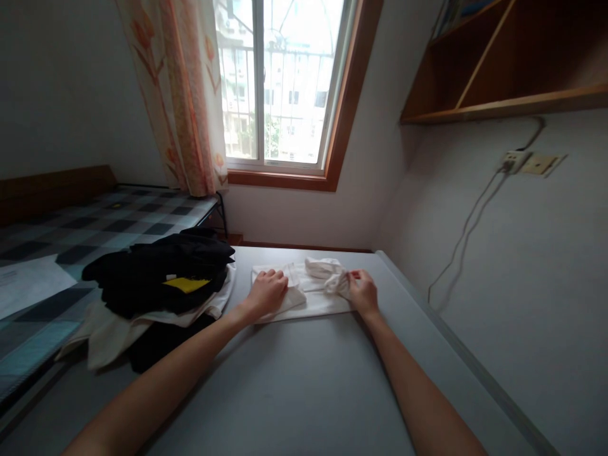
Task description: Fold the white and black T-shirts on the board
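A white garment lies partly folded on the far part of the grey table. My left hand rests on its left part with the fingers curled down over the cloth. My right hand pinches a bunched-up fold of the same garment at its right side. Both forearms reach out across the table from the near edge.
A heap of black and white clothes with a yellow label lies at the table's left. A bed with a checked cover stands beyond it, with a sheet of white paper on it. Wall, socket and cable run along the right.
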Tool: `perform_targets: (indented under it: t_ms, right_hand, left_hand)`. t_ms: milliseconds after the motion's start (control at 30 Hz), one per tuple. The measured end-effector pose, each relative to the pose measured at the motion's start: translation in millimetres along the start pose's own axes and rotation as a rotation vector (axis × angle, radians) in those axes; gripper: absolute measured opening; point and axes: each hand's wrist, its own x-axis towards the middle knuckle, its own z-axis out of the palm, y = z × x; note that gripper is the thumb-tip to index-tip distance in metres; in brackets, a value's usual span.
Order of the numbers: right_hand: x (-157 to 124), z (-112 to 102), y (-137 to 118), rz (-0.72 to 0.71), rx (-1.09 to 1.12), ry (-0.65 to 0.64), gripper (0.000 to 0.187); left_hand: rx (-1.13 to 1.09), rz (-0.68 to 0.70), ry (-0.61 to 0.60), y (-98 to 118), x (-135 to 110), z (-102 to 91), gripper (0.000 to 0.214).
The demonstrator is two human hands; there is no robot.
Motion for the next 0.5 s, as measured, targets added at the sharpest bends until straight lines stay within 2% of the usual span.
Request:
perform_targets:
  t_ms: [33, 100, 167, 233, 267, 300, 367, 433, 500]
  right_hand:
    - [7, -5, 13, 0.059, 0.026, 0.048, 0.038]
    - [19, -18, 41, 0.317, 0.245, 0.331, 0.035]
    - [26, -29, 61, 0.504, 0.302, 0.576, 0.026]
    - [27, -37, 66, 0.502, 0.222, 0.729, 0.025]
    - [24, -38, 61, 0.434, 0.165, 0.756, 0.026]
    - [21, -38, 52, 0.325, 0.116, 0.734, 0.028]
    - [10, -33, 27, 0.033, 0.067, 0.545, 0.029]
    - [-2, -23, 1, -0.31, 0.029, 0.163, 0.032]
    - [-13, -13, -16, -0.497, -0.082, -0.122, 0.042]
  left_hand:
    - [0.029, -0.074, 0.026, -10, 2, -7.6, 0.02]
    - [0.079, -0.256, 0.137, -31, 4, -25.7, 0.019]
    - [0.084, -0.412, 0.291, -50, 5, -44.4, 0.017]
    - [0.056, -0.506, 0.456, -59, 6, -59.2, 0.013]
    - [0.034, -0.517, 0.532, -59, 5, -64.2, 0.012]
    - [0.01, -0.498, 0.592, -56, 5, -67.2, 0.011]
    - [-0.048, -0.353, 0.612, -44, 5, -67.3, 0.013]
    - [-0.128, -0.071, 0.442, -29, 5, -60.4, 0.015]
    - [-0.218, 0.232, 0.164, -15, 3, -48.1, 0.017]
